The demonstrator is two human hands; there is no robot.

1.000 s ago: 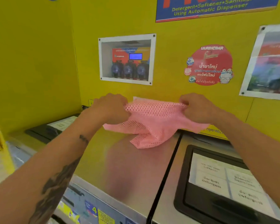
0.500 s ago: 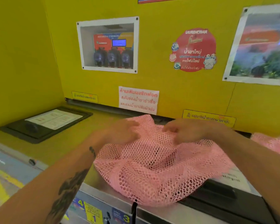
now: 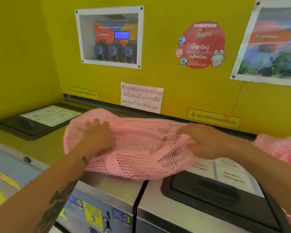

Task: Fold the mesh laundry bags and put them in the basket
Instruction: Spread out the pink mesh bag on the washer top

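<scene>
A pink mesh laundry bag point(image 3: 141, 148) lies spread across the steel tops of two washing machines, over the gap between them. My left hand point(image 3: 97, 135) rests flat on its left part, fingers apart. My right hand point(image 3: 202, 142) presses flat on its right part, blurred by motion. Neither hand grips the mesh. A second pink mesh bag point(image 3: 279, 148) lies bunched at the right edge, partly hidden by my right forearm. No basket is in view.
A black detergent lid point(image 3: 217, 195) with white labels sits on the right machine, another lid point(image 3: 32, 121) on the left one. The yellow wall point(image 3: 175, 91) with notices and a dispenser window point(image 3: 109, 37) stands close behind. The machine fronts point(image 3: 97, 214) drop off below.
The bag went from held up bunched between both fists to laid on the machine tops. Since half a second ago my hands have moved apart, spreading it wider and flatter.
</scene>
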